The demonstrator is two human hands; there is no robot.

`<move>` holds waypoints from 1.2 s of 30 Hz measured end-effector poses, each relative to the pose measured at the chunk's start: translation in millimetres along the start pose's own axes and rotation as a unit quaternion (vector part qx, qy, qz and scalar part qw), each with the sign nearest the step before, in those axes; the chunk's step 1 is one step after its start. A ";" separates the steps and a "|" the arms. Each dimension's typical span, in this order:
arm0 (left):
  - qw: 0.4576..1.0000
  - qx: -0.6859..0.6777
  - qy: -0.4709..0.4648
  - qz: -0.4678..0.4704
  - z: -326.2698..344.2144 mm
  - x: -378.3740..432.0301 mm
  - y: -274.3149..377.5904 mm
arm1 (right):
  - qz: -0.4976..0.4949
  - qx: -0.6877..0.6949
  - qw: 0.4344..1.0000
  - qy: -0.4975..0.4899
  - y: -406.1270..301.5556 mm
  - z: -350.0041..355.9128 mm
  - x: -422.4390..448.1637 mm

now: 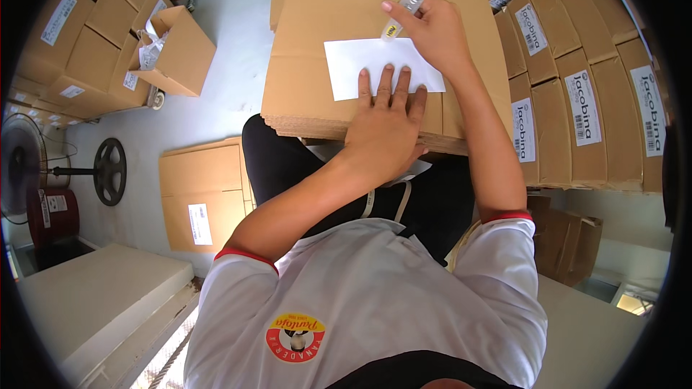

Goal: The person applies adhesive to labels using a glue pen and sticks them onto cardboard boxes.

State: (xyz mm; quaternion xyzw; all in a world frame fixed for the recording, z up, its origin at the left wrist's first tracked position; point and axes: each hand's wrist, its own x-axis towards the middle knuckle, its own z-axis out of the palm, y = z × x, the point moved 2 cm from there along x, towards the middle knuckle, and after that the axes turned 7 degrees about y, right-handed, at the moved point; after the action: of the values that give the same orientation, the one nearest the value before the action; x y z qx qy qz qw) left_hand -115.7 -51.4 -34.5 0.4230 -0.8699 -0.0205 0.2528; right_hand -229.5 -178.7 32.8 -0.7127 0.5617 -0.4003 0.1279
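A blank-looking white paper sheet (346,73) lies on top of a stack of flattened cardboard boxes (303,38) before me. My left hand (386,124) rests palm down over the sheet's near edge, its fingers spread and its thumb by the stack's edge. Above the sheet's far edge, my right hand (440,29) grips a translucent glue tube (413,2). The tube is tilted, its lower end at the sheet's far edge; whether it touches the paper I cannot tell.
Labelled cardboard boxes (584,102) are piled at the right, others (89,38) at the left. An open box with crumpled paper (181,56) stands near the left pile. Flattened boxes (203,194) lie left of my knee. A pedestal fan (24,167) is at the far left.
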 end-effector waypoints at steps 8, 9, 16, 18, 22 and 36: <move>1.000 0.003 -0.021 -0.010 -1.6 2.4 1.6 | 0.044 -0.040 0.996 0.064 52.0 -40.7 1.4; 1.000 0.005 -0.022 -0.007 -2.1 2.6 1.8 | 0.045 -0.038 0.996 0.068 53.3 -42.6 1.4; 0.999 0.011 -0.046 -0.014 -6.5 4.6 2.1 | 0.014 -0.029 0.995 0.091 58.9 -44.5 -6.6; 0.999 0.009 -0.050 -0.014 -7.4 4.9 2.1 | 0.018 -0.034 0.995 0.089 56.6 -48.7 -13.8; 0.998 0.006 -0.054 -0.016 -10.8 6.2 4.3 | 0.014 -0.034 0.997 0.075 46.7 -61.2 -42.6; 0.999 -0.007 -0.025 -0.028 -20.4 12.2 1.6 | 0.043 0.136 0.974 0.174 21.1 -89.5 -64.4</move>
State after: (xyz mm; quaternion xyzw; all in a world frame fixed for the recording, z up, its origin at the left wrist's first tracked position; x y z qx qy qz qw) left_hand -113.9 -55.9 -11.1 0.4449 -0.8636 -0.0446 0.2328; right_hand -311.3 -103.7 49.9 -0.5831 0.5460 -0.5847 0.1413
